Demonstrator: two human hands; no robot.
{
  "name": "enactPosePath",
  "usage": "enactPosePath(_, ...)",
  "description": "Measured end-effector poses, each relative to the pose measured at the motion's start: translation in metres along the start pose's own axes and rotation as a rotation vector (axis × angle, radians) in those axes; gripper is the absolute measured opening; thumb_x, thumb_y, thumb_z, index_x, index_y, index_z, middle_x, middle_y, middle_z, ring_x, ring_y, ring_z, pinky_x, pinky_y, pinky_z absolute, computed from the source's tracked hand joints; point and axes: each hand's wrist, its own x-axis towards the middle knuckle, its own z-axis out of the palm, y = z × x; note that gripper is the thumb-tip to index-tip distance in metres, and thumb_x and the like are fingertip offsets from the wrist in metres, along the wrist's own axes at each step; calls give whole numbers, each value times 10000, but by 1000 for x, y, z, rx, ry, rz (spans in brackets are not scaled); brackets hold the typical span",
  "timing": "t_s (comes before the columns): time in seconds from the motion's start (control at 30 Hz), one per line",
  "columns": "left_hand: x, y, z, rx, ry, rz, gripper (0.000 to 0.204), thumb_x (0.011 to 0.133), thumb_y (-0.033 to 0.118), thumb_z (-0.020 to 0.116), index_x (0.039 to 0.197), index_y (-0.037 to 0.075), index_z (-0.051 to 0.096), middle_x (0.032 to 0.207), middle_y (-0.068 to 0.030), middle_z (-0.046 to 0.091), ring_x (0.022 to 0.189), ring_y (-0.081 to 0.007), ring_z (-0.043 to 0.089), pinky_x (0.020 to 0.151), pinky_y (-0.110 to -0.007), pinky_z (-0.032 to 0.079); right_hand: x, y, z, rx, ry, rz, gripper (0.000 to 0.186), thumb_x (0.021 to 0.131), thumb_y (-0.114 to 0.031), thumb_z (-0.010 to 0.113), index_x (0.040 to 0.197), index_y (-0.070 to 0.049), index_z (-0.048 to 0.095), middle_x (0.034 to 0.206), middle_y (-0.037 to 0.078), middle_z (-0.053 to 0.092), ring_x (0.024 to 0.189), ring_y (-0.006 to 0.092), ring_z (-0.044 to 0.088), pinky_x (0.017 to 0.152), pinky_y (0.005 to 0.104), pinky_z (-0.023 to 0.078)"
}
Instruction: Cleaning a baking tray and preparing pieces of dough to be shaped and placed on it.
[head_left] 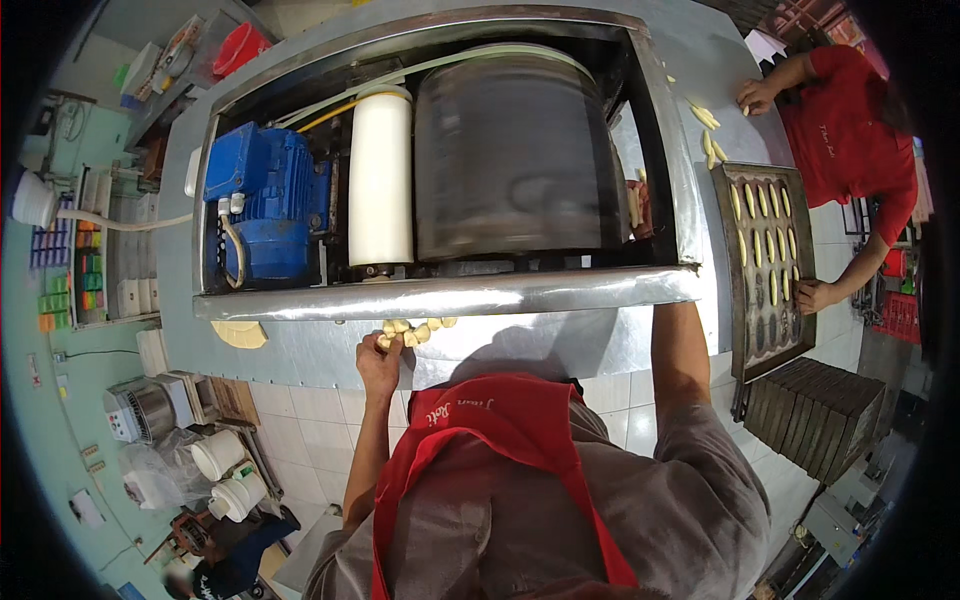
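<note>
The dough pieces [410, 331] lie on the metal tabletop [300, 355], just in front of the machine's near beam [450, 297]. They are short and chunky; their cluster runs from near left to far right, roughly along the beam. The left hand [378, 362] points away from the body, thumb and fingertips touching the nearest left piece; whether the grip is clenched cannot be told. The right forearm [680, 350] passes beneath the beam; the right hand [643, 208] shows only in part through the frame opening, and its grip cannot be told. A flat dough sheet [240, 333] lies at the tabletop's left, partly under the beam.

The baking tray [752, 366] at the right contains slender dough sticks [769, 243] in crosswise rows, their long axes running near to far, along the tray's long sides. Dark grooves show toward its near end. A co-worker's hand [815, 296] is at its right rim. Loose dough sticks [704, 116] lie beyond the tray, slanting from far left to near right. A tray stack [815, 415] stands below. The red bucket [240, 48] and white buckets [217, 455] have contents that cannot be made out.
</note>
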Motion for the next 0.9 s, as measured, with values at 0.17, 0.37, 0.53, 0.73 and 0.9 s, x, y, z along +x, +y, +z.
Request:
enactPosePath(0.17,-1,4,-2,-225,-65,-83,308,935,201,797,1102,-7,644,982,-96,661,874,-191,659,737,-350,559,13,6,-5,-107,-4,-17,492,1066,-436,603,1366,-46,616,1102,85,709,925,236,718,746,396,604)
enactPosePath(0.37,1,11,4,-821,-129,-336,357,923,5,643,1275,12,582,1109,-93,675,942,-187,677,796,-338,600,10,-9,-40,94,-192,-105,575,1084,-473,547,1454,-34,583,1245,133,706,1033,273,732,825,429,630)
enactPosePath(0.53,6,11,3,-792,-136,-284,355,928,4,621,1281,11,590,1080,-69,671,913,-162,662,780,-327,580,26,-95,-59,-342,529,-202,723,1000,-503,629,1432,74,560,1319,298,684,1185,378,698,948,442,590)
enactPosePath(0.73,6,2,8,-718,-78,-292,369,976,118,654,1332,48,585,1087,-45,663,895,-154,659,762,-315,543,9,-21,-83,-1122,287,16,578,886,-404,756,1235,48,664,1122,332,719,1112,449,708,908,493,576)
enactPosePath(0.9,13,0,12,-685,-76,-296,344,998,181,680,1309,61,595,1080,-30,653,891,-148,654,742,-308,542,10,17,-68,-1155,461,-543,332,863,-283,813,1006,-13,684,865,206,736,765,397,719,751,473,578)
